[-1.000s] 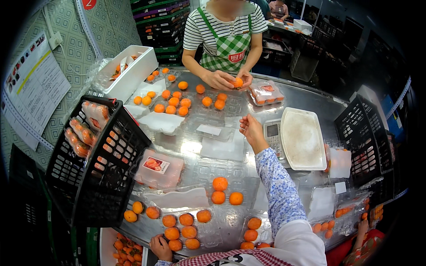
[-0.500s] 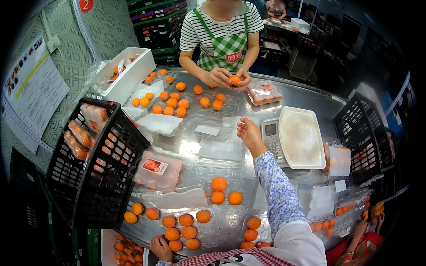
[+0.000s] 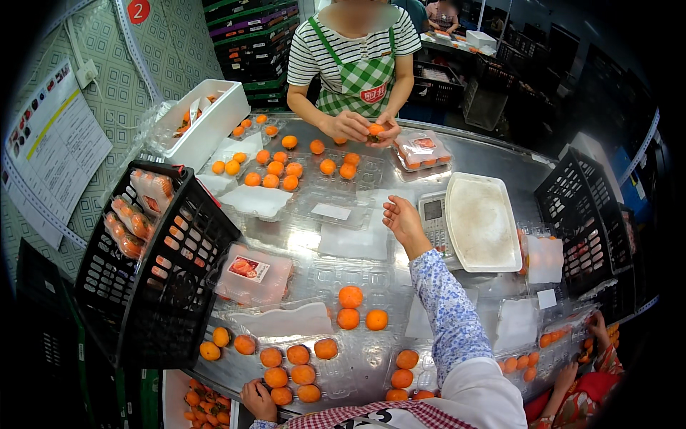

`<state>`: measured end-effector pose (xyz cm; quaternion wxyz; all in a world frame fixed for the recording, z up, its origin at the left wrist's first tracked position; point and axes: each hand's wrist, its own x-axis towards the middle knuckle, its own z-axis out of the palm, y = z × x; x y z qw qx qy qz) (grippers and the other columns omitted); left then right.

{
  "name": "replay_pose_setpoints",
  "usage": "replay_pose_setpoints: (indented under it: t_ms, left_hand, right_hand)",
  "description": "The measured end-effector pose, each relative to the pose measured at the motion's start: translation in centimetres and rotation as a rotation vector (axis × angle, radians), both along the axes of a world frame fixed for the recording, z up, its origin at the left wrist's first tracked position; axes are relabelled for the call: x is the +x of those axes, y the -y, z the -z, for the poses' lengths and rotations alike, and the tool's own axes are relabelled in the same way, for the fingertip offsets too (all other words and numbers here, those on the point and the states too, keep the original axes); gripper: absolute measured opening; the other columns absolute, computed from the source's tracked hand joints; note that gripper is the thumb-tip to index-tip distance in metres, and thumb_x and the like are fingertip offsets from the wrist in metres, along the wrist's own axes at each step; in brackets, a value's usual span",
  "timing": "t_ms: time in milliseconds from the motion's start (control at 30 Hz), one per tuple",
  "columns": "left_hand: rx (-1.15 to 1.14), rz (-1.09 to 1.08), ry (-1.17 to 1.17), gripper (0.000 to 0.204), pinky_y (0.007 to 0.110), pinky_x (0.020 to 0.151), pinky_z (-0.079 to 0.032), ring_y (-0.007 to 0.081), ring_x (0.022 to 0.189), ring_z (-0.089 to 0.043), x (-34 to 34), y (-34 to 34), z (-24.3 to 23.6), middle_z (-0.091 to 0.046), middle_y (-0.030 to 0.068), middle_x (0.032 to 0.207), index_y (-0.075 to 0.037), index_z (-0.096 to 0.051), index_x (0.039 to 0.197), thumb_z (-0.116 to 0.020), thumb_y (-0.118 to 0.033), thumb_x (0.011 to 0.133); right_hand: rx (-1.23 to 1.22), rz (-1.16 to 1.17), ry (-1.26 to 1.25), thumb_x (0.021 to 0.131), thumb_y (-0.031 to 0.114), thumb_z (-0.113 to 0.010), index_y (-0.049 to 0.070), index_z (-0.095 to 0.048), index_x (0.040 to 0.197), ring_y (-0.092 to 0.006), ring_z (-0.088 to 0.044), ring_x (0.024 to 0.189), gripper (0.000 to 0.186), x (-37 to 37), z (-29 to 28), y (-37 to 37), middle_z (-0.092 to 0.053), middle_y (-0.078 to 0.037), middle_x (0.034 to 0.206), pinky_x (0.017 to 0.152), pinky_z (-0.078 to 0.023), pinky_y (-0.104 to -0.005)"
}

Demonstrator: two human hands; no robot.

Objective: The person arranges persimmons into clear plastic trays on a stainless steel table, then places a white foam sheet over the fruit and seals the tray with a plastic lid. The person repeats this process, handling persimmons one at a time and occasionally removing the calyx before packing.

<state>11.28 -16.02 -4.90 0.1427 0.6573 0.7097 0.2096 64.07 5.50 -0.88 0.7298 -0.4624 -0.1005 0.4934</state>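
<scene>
My right hand (image 3: pixel 406 220) reaches over the middle of the metal table, palm partly turned up. Its fingers are loosely bent and apart, with nothing in them, just left of a grey scale (image 3: pixel 434 218) topped by a white tray (image 3: pixel 484 223). At the near edge my left hand (image 3: pixel 259 402) rests with fingers extended, holding nothing I can see. Beside it, orange persimmons (image 3: pixel 303 375) sit in rows in a clear plastic tray. Another clear clamshell with a few persimmons (image 3: pixel 350 297) lies between my arms.
A black crate (image 3: pixel 168 272) with packed fruit stands at left, near a closed package (image 3: pixel 254 274). Across the table, a co-worker's hands (image 3: pixel 364 129) hold a persimmon. Black crates (image 3: pixel 582 214) stand at right. At lower right are another person's hands (image 3: pixel 568 375). Persimmons fill a white box (image 3: pixel 171 404) below.
My right hand has shifted very slightly down, still without anything in it. My left hand stays put. At lower right, another person's hand has moved up toward a filled tray.
</scene>
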Motion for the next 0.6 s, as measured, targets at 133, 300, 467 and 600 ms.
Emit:
replay_pose_setpoints:
  t_ms: [133,300,467,600]
  left_hand:
    - [0.017,0.010,-0.003,0.016,0.043,0.080,-0.040,0.0324,0.082,-0.055,-0.17,0.04,0.36,-0.059,0.0139,0.085,-0.001,-0.061,0.091,-0.050,-0.012,0.094]
    - [0.007,0.016,-0.004,0.016,0.043,0.081,-0.040,0.0324,0.082,-0.054,-0.38,-0.04,0.83,-0.059,0.0139,0.085,-0.001,-0.061,0.091,-0.049,-0.013,0.094]
    - [0.008,0.007,0.008,0.017,0.043,0.081,-0.040,0.0325,0.083,-0.054,0.00,-0.04,0.20,-0.058,0.0136,0.085,-0.001,-0.060,0.091,-0.049,-0.013,0.094]
    - [0.016,0.012,0.004,0.016,0.044,0.081,-0.040,0.0326,0.083,-0.054,-0.22,0.03,0.52,-0.058,0.0136,0.085,-0.001,-0.060,0.091,-0.049,-0.012,0.094]
  right_hand:
    - [0.003,-0.003,-0.004,0.093,0.022,-0.056,0.007,-0.051,0.112,-0.0145,-0.055,0.074,0.024,0.13,0.26,0.14,-0.060,-0.006,0.091,0.065,-0.049,-0.0307]
    - [0.002,-0.001,-0.008,0.093,0.021,-0.056,0.007,-0.051,0.112,-0.0141,-0.055,0.074,0.024,0.28,0.38,0.36,-0.060,-0.006,0.091,0.065,-0.049,-0.0307]
    - [0.013,-0.012,-0.011,0.095,0.025,-0.055,0.007,-0.051,0.111,-0.0142,-0.055,0.075,0.024,0.18,0.42,0.25,-0.060,-0.006,0.090,0.066,-0.048,-0.0306]
    - [0.038,0.006,-0.031,0.097,0.031,-0.055,0.007,-0.050,0.112,-0.0147,-0.056,0.077,0.029,0.19,0.34,-0.20,-0.060,-0.006,0.091,0.067,-0.048,-0.0305]
